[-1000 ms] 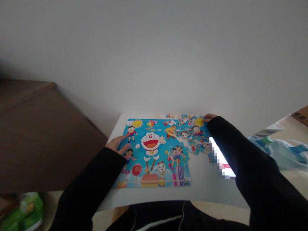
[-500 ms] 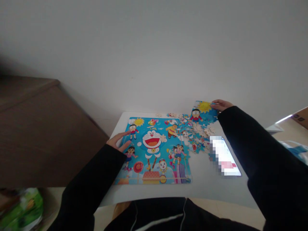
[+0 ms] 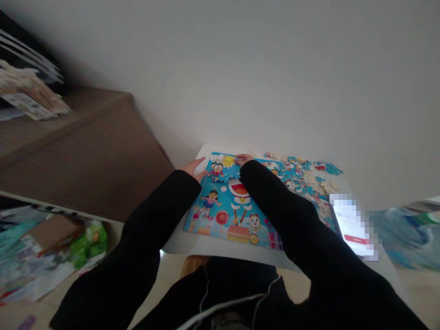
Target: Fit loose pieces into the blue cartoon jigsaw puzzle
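Pinching puzzle section over white table beside wall, right fingers; left fingers parted

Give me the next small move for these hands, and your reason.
Probably square the joined puzzle section to the far left corner of the picture board: the right hand grips it near its printed sun, over that corner, and the open left hand is beside its left edge, seemingly well placed to steady it.
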The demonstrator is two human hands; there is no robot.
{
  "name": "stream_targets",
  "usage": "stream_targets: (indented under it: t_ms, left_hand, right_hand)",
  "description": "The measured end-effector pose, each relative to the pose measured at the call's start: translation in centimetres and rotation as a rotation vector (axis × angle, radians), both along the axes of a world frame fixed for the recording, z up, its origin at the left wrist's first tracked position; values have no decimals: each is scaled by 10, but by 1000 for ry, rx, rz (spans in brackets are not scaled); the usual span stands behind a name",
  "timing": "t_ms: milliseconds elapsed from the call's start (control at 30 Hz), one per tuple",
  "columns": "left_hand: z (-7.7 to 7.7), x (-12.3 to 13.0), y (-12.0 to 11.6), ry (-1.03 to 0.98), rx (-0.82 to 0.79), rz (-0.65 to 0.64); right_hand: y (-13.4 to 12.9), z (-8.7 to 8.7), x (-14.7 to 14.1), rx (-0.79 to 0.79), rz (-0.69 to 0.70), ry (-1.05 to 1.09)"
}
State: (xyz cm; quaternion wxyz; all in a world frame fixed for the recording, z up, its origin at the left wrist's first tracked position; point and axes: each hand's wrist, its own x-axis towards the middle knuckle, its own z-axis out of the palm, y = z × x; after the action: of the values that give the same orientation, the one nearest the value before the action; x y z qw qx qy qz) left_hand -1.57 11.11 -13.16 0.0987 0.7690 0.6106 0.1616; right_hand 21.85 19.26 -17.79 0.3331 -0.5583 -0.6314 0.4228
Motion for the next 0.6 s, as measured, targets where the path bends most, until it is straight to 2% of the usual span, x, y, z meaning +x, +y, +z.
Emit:
stream_targets:
  t_ms: [67, 200, 367, 467, 600]
  left_hand:
    - [-8, 10, 14, 43, -46, -38]
    - [-24, 29, 37, 222, -184, -78]
    - [-41, 32, 41, 265, -132, -100]
    - [-43, 31, 38, 295, -115, -83]
    - [-40, 33, 36, 331, -74, -57]
  right_hand:
    - [4, -4, -11, 41, -72, -137]
    - [5, -3, -19, 181, -57, -315]
    - [-1, -6, -21, 372, -12, -409]
    - [-2, -12, -19, 464, -11, -482]
    - [-3, -16, -17, 480, 48, -572]
